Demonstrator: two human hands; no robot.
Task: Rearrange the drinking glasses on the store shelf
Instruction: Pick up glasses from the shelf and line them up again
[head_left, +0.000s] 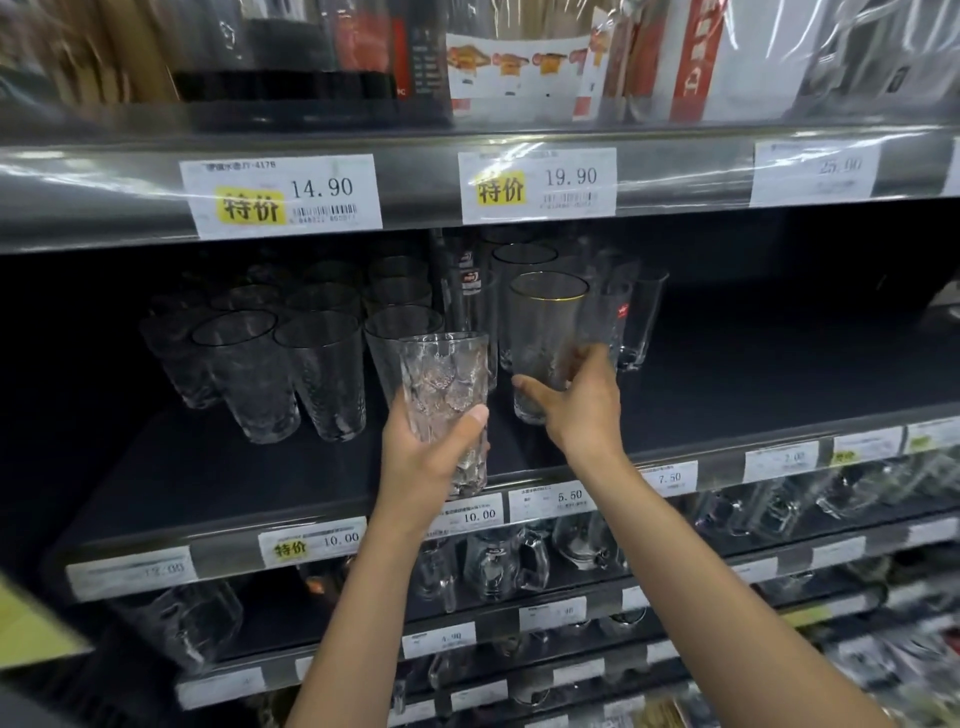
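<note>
Here the fingers and thumb of the left hand (431, 462) curl round the lower body of a textured tumbler (441, 379), just above the white 10.00 price label (472, 514). The right hand (584, 410) wraps a gold-rimmed glass (545, 322) low down, up and right of that label. Both seem stiff, slippery and fragile, so a firm mid-body grip is best.

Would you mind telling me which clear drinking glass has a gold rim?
The tall clear glass gripped by the right hand: a thin gold line rings its rim; the dimpled clear tumblers leftward show none.

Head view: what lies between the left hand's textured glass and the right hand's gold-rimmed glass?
A narrow gap, seen in the head view: bare dark shelf below, a tall glass further back, the right thumb at its edge.
</note>
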